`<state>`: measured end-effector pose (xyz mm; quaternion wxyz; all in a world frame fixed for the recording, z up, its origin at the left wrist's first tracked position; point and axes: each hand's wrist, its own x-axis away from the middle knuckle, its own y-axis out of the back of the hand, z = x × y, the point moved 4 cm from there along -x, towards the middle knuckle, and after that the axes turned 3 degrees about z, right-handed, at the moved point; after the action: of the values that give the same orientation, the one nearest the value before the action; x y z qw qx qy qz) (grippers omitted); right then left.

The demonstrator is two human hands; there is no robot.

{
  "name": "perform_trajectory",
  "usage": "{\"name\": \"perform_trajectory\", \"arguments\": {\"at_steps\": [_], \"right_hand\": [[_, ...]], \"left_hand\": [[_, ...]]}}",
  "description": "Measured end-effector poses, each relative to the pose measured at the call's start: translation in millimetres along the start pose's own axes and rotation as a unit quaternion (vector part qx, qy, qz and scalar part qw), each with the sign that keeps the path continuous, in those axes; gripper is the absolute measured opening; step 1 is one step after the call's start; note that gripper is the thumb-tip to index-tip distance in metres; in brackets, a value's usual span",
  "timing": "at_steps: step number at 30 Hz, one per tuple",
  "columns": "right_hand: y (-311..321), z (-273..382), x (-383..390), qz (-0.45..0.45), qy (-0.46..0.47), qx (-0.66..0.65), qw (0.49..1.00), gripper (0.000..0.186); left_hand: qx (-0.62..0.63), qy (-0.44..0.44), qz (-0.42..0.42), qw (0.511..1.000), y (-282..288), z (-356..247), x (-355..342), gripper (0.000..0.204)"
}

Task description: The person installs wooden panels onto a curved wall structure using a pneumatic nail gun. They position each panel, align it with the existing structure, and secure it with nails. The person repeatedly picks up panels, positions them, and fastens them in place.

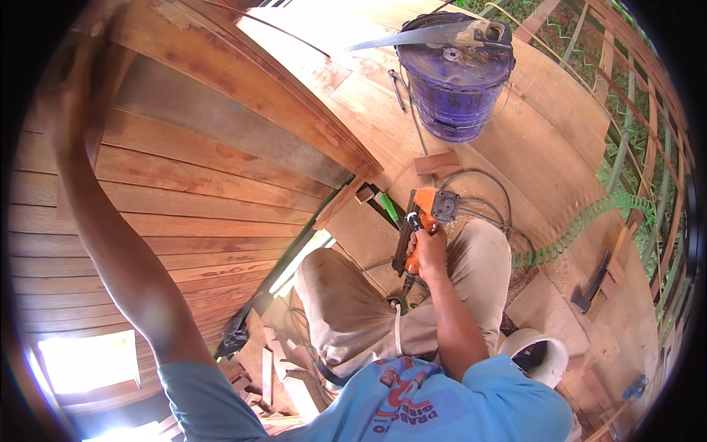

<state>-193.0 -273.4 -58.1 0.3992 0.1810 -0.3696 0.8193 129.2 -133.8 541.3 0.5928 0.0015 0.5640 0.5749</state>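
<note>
My right hand (431, 252) is closed round the handle of an orange nail gun (426, 200), held over my lap between my knees. A short black and white stick (414, 222), perhaps a marker, shows beside my fingers; whether I hold it too, I cannot tell. My left arm stretches up along the plank wall (213, 188). At the upper left, my left hand (72, 103) is smeared by motion beside an upright wooden strip (101, 110), and its fingers do not show clearly. A green-handled tool (388, 207) lies just past the nail gun.
A purple bucket (455, 107) with a handsaw (434, 35) across its lid stands ahead on the plywood. To the right are a coiled green air hose (574, 234), a hammer (591, 283) and a white bucket (557, 357). Wood offcuts (267, 368) lie at the lower left.
</note>
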Motion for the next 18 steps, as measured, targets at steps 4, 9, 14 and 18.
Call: {"name": "perform_trajectory", "arguments": {"at_steps": [4, 9, 14, 18], "right_hand": [[-10, -8, -10, 0.000, -0.011, -0.040, 0.999, 0.012], [-19, -24, -19, 0.046, -0.035, -0.067, 0.996, 0.016], [-20, -38, -21, 0.032, -0.051, -0.041, 0.997, 0.009], [-28, -55, -34, 0.054, -0.079, -0.034, 0.995, 0.006]], "left_hand": [[-0.083, 0.071, -0.032, 0.994, 1, -22, 10, 0.045], [0.119, 0.124, -0.223, 0.959, -7, -57, 66, 0.054], [0.223, 0.113, -0.149, 0.957, -94, -139, 223, 0.031], [0.598, 0.390, 0.301, 0.632, -271, -182, 329, 0.047]]}}
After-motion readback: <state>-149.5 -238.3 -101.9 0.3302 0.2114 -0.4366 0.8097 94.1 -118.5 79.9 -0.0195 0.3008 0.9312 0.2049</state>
